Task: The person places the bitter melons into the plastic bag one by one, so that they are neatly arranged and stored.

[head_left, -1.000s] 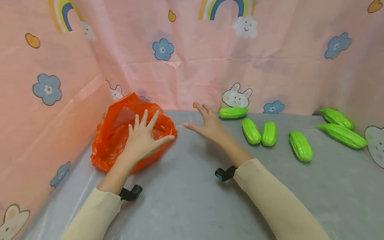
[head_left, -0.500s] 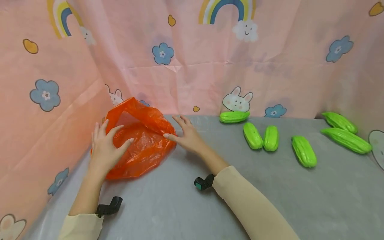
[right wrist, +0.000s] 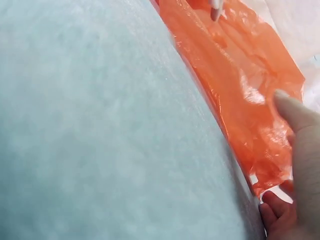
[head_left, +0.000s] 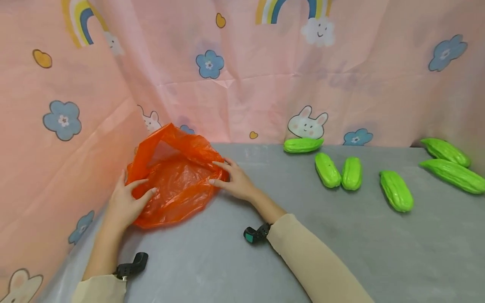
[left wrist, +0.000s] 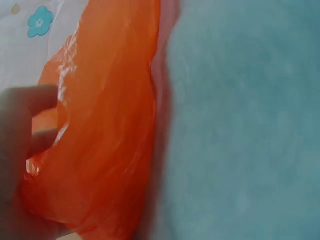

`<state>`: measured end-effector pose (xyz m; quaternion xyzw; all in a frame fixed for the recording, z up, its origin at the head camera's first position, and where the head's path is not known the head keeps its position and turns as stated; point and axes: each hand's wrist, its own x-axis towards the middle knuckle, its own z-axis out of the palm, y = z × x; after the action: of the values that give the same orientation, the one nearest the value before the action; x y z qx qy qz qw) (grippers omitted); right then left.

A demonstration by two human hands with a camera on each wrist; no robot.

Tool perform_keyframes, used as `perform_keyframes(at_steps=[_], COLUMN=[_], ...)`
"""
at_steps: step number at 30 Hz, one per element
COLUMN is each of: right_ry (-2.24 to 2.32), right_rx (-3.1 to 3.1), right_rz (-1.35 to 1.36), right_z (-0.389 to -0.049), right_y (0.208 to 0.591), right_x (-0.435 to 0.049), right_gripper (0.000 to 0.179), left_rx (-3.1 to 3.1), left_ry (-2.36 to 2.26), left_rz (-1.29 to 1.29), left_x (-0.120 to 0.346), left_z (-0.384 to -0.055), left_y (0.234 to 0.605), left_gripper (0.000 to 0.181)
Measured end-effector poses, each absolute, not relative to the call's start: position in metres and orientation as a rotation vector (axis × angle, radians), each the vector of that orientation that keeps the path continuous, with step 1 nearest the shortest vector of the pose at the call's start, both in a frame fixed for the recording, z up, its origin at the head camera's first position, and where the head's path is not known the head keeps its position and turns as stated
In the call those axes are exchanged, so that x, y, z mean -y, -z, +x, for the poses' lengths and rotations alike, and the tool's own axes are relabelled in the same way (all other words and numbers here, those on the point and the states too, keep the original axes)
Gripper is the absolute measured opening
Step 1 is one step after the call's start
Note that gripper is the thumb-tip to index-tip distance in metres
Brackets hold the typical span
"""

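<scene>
Curling round an orange plastic bag (head_left: 174,185) on the gray tabletop (head_left: 212,256), the left hand (head_left: 123,203) grasps its eight o'clock side, the right hand (head_left: 238,182) its three o'clock edge.

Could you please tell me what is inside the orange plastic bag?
Through the mouth of the orange plastic bag, only its crumpled inner surface shows; no object is visible there. Its folds hide parts of the interior.
</scene>
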<state>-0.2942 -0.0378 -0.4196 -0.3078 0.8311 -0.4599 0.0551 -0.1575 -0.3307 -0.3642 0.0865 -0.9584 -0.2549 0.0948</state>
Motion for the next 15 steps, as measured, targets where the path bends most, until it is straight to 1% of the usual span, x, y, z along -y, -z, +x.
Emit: perform_keyframes(at_steps=[4,7,15], right_ry=[1.291,1.295,1.382], right_rx=[-2.585,-2.600,-2.639], right_rz=[-0.903,-0.878,-0.856], right_z=[-0.295,-0.296,-0.299], right_y=[0.420,0.422,0.422], right_x=[0.033,0.032,0.030], right_gripper=[0.076,0.079,0.078], left_rx=[2.819,2.798,2.814], left_ry=[0.779,0.793,0.820], left_rz=[0.236,0.223,0.218], left_x=[0.329,0.328,0.316], left_z=[-0.164,-0.165,-0.174], left_y=[0.375,0.380,0.379], left_gripper=[0.064,0.065,0.080])
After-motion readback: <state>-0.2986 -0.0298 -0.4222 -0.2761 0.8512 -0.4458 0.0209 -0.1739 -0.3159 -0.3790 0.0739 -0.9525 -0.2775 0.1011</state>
